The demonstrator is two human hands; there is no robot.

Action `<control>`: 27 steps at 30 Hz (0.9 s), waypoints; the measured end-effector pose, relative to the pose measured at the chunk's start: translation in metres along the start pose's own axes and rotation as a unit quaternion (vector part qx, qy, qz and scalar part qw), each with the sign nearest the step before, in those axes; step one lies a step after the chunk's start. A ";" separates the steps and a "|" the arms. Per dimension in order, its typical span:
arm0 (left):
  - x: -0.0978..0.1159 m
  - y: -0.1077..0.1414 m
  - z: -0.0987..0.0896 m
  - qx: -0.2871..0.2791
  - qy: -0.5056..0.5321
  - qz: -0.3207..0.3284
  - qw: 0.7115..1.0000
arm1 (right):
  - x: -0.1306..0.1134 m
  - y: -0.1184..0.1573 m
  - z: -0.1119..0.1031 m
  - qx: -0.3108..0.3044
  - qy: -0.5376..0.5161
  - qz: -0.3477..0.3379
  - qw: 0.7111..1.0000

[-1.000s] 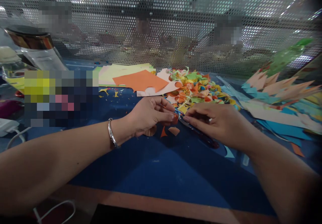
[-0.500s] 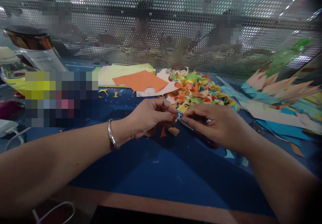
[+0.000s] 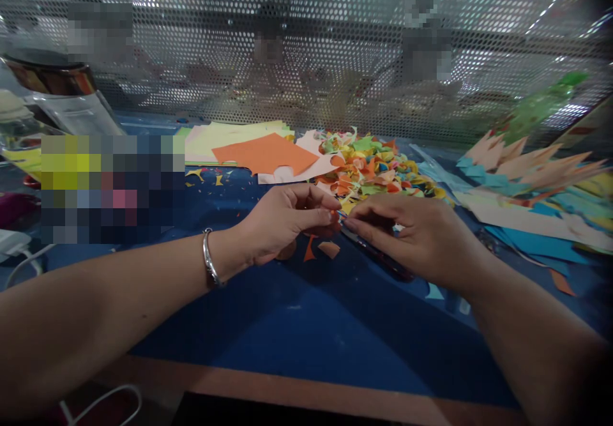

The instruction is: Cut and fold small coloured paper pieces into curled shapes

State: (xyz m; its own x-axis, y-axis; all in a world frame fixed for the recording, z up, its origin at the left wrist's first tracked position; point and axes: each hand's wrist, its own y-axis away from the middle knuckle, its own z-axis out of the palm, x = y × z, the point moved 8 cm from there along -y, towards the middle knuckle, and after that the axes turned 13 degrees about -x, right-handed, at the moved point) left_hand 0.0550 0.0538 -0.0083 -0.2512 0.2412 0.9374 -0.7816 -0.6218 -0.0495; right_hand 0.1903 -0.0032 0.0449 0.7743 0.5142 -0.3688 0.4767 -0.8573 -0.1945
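Observation:
My left hand (image 3: 282, 225), with a silver bangle at the wrist, is closed in a pinch on a small orange paper piece (image 3: 334, 216), mostly covered by the fingertips. Right beside it, my right hand (image 3: 414, 237) pinches something thin with a bluish tip, too small to name. The fingertips of both hands nearly meet. A dark, long tool with a reddish end (image 3: 390, 266) lies beneath my right hand, partly hidden. An orange paper scrap (image 3: 310, 248) and a tan scrap (image 3: 329, 249) lie on the blue mat (image 3: 287, 343) below the fingers.
Behind the hands are a heap of colourful curled paper pieces (image 3: 378, 167), an orange sheet (image 3: 265, 152) and stacked pale sheets (image 3: 239, 133). Folded paper points (image 3: 527, 158) and blue sheets (image 3: 541, 244) lie right. A jar (image 3: 79, 110) stands left; a perforated metal screen (image 3: 325, 81) closes the back.
Both hands stay close together in nearly the same pinch, with only slight finger movement. The whole view has shifted a little.

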 end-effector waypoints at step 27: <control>-0.004 0.001 0.004 -0.022 0.008 -0.014 1.000 | -0.010 0.002 -0.004 0.031 -0.024 -0.003 0.999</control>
State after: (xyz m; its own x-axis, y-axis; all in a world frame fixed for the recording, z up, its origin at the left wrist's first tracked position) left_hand 0.0575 0.0497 -0.0108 -0.2379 0.2692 0.9332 -0.8124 -0.5817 -0.0394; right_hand 0.1853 -0.0093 0.0519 0.7499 0.5186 -0.4107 0.4533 -0.8550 -0.2520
